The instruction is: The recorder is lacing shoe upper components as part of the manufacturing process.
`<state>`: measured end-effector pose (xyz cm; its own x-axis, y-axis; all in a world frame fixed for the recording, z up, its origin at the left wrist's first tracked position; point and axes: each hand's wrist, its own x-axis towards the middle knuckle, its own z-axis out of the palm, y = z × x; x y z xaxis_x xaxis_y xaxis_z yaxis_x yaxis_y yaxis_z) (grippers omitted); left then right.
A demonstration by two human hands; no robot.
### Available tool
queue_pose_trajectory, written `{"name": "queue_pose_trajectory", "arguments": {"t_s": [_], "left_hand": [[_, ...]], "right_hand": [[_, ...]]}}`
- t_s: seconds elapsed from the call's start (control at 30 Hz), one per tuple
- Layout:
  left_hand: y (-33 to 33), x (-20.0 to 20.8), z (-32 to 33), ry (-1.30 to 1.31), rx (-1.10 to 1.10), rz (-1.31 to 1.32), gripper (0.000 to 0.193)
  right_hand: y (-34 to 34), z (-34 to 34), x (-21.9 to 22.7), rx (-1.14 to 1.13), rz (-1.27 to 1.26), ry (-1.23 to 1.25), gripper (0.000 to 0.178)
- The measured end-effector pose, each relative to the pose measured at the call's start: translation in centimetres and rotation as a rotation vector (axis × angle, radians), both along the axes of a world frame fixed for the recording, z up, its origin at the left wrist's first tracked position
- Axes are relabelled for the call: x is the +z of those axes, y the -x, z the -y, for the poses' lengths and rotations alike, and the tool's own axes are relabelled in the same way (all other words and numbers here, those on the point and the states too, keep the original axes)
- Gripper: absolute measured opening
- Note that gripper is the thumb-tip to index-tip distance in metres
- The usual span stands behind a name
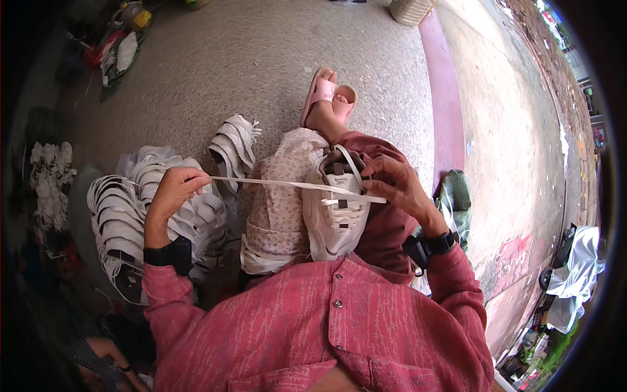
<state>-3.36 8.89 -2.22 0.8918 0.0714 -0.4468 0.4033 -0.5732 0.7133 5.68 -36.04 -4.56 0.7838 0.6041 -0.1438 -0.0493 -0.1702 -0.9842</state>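
Note:
A white sneaker (pixel 334 225) lies on my lap, its dark opening pointing away from me. A flat white shoelace (pixel 268 183) runs taut from the sneaker out to the left. My left hand (pixel 179 193) pinches the far end of it, off the shoe's left side. Over the sneaker's right edge, my right hand (pixel 400 186) has its fingers curled in and its thumb at the lace where it loops by the collar. A short lace end sticks out below that thumb. Black bands are on both wrists.
Stacked white shoe uppers (pixel 117 215) stand to my left, and a smaller stack (pixel 234 147) rests beyond my left knee. A patterned cloth (pixel 277 202) covers my left leg. Further right lies a dark green bag (pixel 455 196). A plastic container (pixel 410 10) stands far ahead. Another person (pixel 101 356) is at lower left.

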Motion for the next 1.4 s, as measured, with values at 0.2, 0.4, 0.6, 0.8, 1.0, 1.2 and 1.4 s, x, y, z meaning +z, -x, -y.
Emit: {"name": "queue_pose_trajectory", "arguments": {"t_s": [0.2, 0.4, 0.6, 0.8, 1.0, 1.2, 1.4], "left_hand": [[2.0, -2.5, 0.2, 0.275, 0.388, 0.287, 0.016], [2.6, -4.0, 2.2, 0.908, 0.658, 0.535, 0.018], [2.8, -3.7, 2.0, 1.339, 0.511, 0.580, 0.017], [0.4, -0.5, 6.3, 1.393, 1.235, 0.609, 0.017], [0.1, -2.5, 6.6, 1.175, 0.463, 0.328, 0.024], [-1.7, -1.3, 13.8, 0.611, 0.116, 0.071, 0.014], [-1.5, -3.5, 16.9, 0.477, -0.127, 0.282, 0.018]], "right_hand": [[0.3, -0.8, 1.3, 0.079, 0.493, 0.268, 0.017], [0.5, -2.6, 2.1, 0.192, 0.652, 0.317, 0.016], [0.3, -3.9, 2.5, 0.241, 0.671, 0.283, 0.011], [0.4, -4.7, 2.1, 0.270, 0.560, 0.296, 0.011], [0.1, -5.1, 2.1, 0.350, 0.505, 0.171, 0.011], [-0.4, -5.5, 0.9, 0.374, 0.409, 0.140, 0.014], [-1.0, -5.2, 0.9, 0.408, 0.356, 0.056, 0.012]]}}
